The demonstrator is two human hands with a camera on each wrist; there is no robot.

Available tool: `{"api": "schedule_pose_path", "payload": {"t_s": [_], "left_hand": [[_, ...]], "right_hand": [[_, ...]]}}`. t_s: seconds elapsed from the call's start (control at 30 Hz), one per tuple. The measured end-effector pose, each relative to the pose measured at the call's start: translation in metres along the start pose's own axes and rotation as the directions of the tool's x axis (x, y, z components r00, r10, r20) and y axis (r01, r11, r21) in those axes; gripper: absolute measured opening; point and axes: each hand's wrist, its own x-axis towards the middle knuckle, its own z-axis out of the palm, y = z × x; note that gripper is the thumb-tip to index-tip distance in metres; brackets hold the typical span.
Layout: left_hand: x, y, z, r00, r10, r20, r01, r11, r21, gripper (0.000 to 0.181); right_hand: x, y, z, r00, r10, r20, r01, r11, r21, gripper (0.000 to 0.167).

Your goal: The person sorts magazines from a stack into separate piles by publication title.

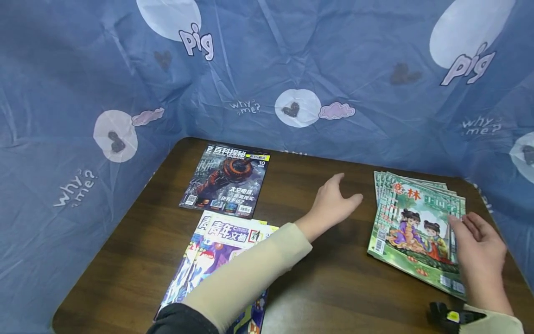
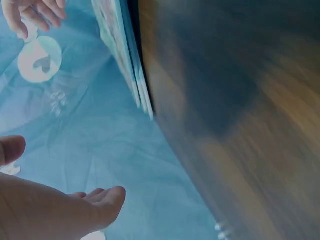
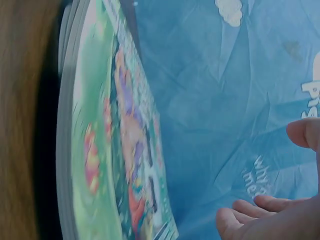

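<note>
Toward the right of the table, a fanned stack of green magazines [image 1: 410,236] lies with two cartoon children on its top cover. My right hand [image 1: 479,246] hovers by the stack's right edge; in the right wrist view that hand [image 3: 270,215] has its fingers extended, apart from the magazines [image 3: 95,150]. To the left of the stack, my left hand [image 1: 331,204] reaches over the table, thumb and fingers spread and holding nothing. The left wrist view shows that hand [image 2: 65,210] with a gap between it and the magazines' edges [image 2: 131,65].
A dark magazine [image 1: 227,181] lies at the back left of the wooden table [image 1: 325,287]. In front of it, overlapping purple-and-white magazines [image 1: 208,250] are partly hidden by my left forearm. A blue printed cloth [image 1: 250,60] hangs around the table's back and sides.
</note>
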Motion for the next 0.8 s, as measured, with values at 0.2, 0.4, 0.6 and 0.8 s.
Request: {"api": "schedule_pose_path", "payload": {"t_s": [0.2, 0.4, 0.6, 0.8], "left_hand": [[-0.013, -0.011, -0.033, 0.998, 0.033, -0.05, -0.036, 0.998, -0.058, 0.074], [-0.024, -0.026, -0.06, 0.991, 0.074, -0.11, -0.088, 0.987, -0.135, 0.069], [-0.035, -0.041, -0.088, 0.968, 0.123, -0.218, -0.163, 0.97, -0.18, 0.068], [-0.047, -0.056, -0.104, 0.956, 0.098, -0.277, -0.167, 0.957, -0.238, 0.066]], "right_hand": [[-0.009, -0.011, 0.001, 0.998, -0.027, 0.054, 0.023, 0.997, 0.077, 0.072], [-0.023, -0.027, 0.008, 0.989, -0.061, 0.135, 0.029, 0.973, 0.227, 0.071], [-0.04, -0.036, 0.023, 0.965, -0.151, 0.215, 0.086, 0.955, 0.282, 0.074], [-0.055, -0.041, 0.04, 0.927, -0.243, 0.285, 0.18, 0.957, 0.23, 0.078]]}}
